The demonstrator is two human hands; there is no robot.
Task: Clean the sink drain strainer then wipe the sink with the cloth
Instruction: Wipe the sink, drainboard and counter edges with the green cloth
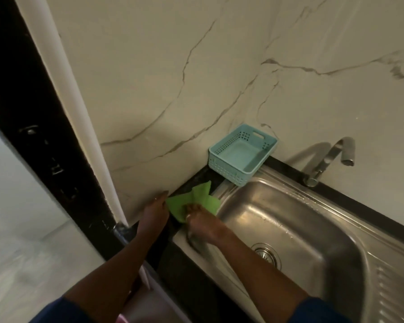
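Observation:
A green cloth (197, 200) lies spread on the dark counter at the left rim of the steel sink (296, 203). My right hand (202, 226) presses down on the cloth with its fingers, palm over the sink's left edge. My left hand (155, 210) rests flat on the counter's left end, its fingers touching the cloth's left corner. The round metal drain strainer (267, 252) sits in the bottom of the basin, partly hidden behind my right forearm.
A light blue plastic basket (241, 153) stands at the back left corner of the sink against the marble wall. A chrome tap (329, 159) rises behind the basin. A ribbed draining board (397, 292) lies to the right. A dark door frame (33, 127) is at the left.

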